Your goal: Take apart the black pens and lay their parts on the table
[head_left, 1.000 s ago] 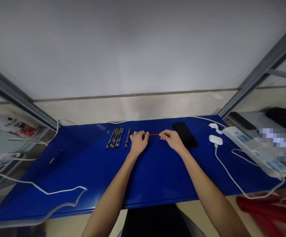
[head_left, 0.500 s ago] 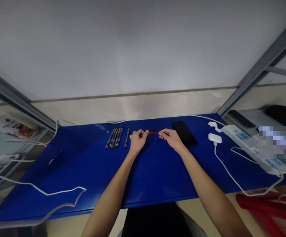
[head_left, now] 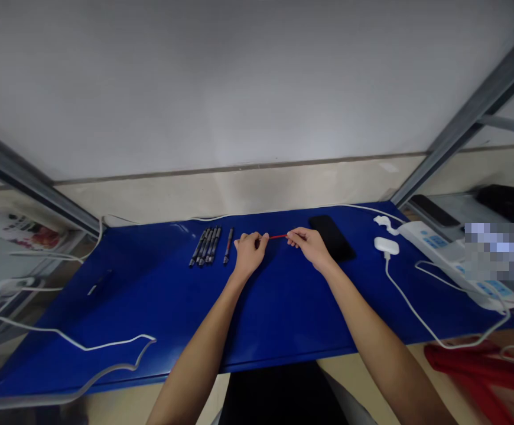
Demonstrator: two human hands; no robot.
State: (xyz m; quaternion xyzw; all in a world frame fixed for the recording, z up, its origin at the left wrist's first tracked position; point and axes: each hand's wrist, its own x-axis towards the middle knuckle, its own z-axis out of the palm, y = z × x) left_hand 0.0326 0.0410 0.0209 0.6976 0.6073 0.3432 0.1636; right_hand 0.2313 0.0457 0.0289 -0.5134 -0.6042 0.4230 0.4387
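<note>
A thin red pen refill (head_left: 277, 236) stretches between my two hands above the blue desktop. My left hand (head_left: 250, 251) is closed, its thumb and fingers around the refill's left end or a part joined to it; the fingers hide which. With thumb and forefinger, my right hand (head_left: 308, 243) pinches the other end. One pen with a reddish barrel (head_left: 228, 245) lies just left of my left hand. Further left, several dark pens (head_left: 206, 246) lie side by side. A black phone (head_left: 332, 238) rests flat beside my right hand.
A white earbud case (head_left: 386, 245) with a cable plugged in lies to the right, near a white power strip (head_left: 456, 265). White cables (head_left: 84, 348) cross the desk's left side. A small dark object (head_left: 100, 283) lies there. The wall (head_left: 239, 195) stands behind the desktop (head_left: 283, 319).
Both hands have shifted very slightly, the right one a little up and to the right. The refill now slants slightly upward to the right and stays held at both ends.
</note>
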